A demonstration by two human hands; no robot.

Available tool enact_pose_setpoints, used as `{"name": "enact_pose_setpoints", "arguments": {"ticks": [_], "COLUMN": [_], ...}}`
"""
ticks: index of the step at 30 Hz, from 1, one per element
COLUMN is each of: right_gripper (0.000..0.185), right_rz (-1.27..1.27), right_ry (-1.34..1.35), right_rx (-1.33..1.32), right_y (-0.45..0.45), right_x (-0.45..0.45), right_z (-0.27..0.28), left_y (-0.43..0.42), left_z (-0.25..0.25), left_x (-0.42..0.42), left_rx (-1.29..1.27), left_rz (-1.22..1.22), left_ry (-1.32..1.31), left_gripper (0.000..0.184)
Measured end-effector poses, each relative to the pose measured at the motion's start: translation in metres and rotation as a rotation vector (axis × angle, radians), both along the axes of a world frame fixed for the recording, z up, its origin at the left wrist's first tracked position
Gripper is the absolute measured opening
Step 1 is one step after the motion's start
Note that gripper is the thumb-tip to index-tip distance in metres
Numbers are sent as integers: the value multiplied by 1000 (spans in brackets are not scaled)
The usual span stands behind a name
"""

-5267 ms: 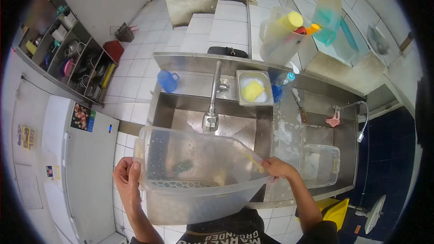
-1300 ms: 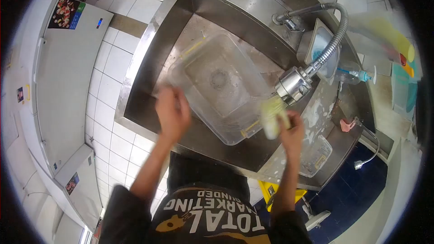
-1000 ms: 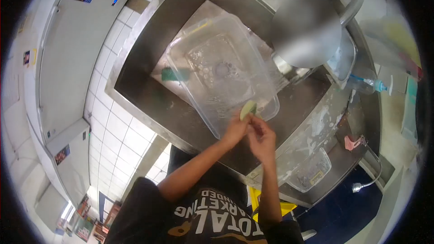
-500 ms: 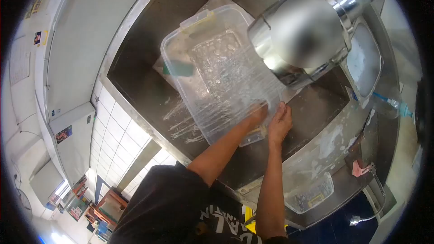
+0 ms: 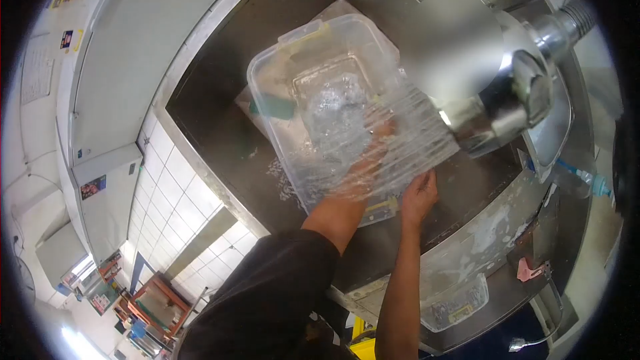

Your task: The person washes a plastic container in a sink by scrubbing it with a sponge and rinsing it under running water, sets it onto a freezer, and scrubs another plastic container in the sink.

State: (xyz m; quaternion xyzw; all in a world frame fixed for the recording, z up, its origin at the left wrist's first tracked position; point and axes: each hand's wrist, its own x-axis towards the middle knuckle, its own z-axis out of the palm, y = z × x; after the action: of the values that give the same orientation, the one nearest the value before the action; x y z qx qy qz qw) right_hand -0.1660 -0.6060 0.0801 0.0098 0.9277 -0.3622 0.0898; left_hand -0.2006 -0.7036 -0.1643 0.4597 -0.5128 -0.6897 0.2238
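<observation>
Two hands are working at the tub [image 5: 288, 153], which is sitting inside the sink [image 5: 213, 83]. Our left hand [image 5: 380, 127] is reaching into it through water [image 5: 417, 137], our right hand [image 5: 418, 198] is curling beside it; we can't tell either grip. Ideally, we're bracing it.

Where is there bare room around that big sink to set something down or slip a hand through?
The ledge beside the big sink bears only foam streaks. A hand could probably pass between the tub and the sink's left rim. Crowded: inside the tub, with the left hand under the spray, and by the faucet.
</observation>
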Motion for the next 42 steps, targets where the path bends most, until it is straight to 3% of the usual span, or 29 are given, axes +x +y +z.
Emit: {"name": "enact_pose_setpoints", "arguments": {"ticks": [1, 4, 6, 9, 12, 14, 16, 19, 21, 25, 28, 29, 31, 33, 37, 40, 42], "right_gripper": [39, 38, 37, 36, 39, 40, 41, 43, 43, 45, 44, 43, 43, 45, 52, 56, 55], "right_rz": [11, 35, 80, 121, 97, 157, 217, 66, -36, 114, 108, 74, 53, -40, -232, -305, -300], "right_ry": [2, -37, -49, -43, -35, 3, 46, -1, -144, -49, -81, -119, -146, -30, -104, -209, -237], "right_rx": [0, -55, 45, 122, -23, 25, 53, -90, -61, -19, -3, -73, -158, -292, -307, -390, -460], "right_y": [-1, 3, 12, 7, 2, 14, 19, 3, 4, 9, 21, 26, 21, 17, 17, 31, 36], "right_x": [-1, -3, 1, -3, -5, -5, -5, 1, -4, -4, -9, -9, -9, -4, -6, -7, -10], "right_z": [1, -3, -15, -8, -3, -17, -27, -12, -15, -12, -29, -36, -40, -40, -46, -56, -61], "left_y": [14, 73, 85, 61, 39, 47, 55, 96, 69, 2, 18, 50, 68, 74, 74, 47, 34], "left_z": [-8, -34, -35, -28, -28, -28, -25, -55, -21, 79, 78, 34, 4, 3, 24, 142, 199], "left_x": [8, 53, 63, 38, 8, 3, 12, 35, 33, 8, 19, 39, 53, 56, 75, 93, 94], "left_rx": [-54, -569, -677, -437, 10, 134, 88, -752, -598, 146, 319, -341, -1017, -881, -665, -863, -188], "left_rz": [-34, -440, -573, -352, 85, 234, 195, -342, -336, 182, 164, -117, -385, -550, -804, -693, -772], "left_ry": [-6, -217, -262, -190, 173, 313, 144, -279, -240, -20, -74, -147, -207, -269, -372, 25, -74], "left_gripper": [25, 25, 25, 26, 26, 27, 20, 20, 21, 22, 22, 23, 23, 25, 27, 24, 38]}}
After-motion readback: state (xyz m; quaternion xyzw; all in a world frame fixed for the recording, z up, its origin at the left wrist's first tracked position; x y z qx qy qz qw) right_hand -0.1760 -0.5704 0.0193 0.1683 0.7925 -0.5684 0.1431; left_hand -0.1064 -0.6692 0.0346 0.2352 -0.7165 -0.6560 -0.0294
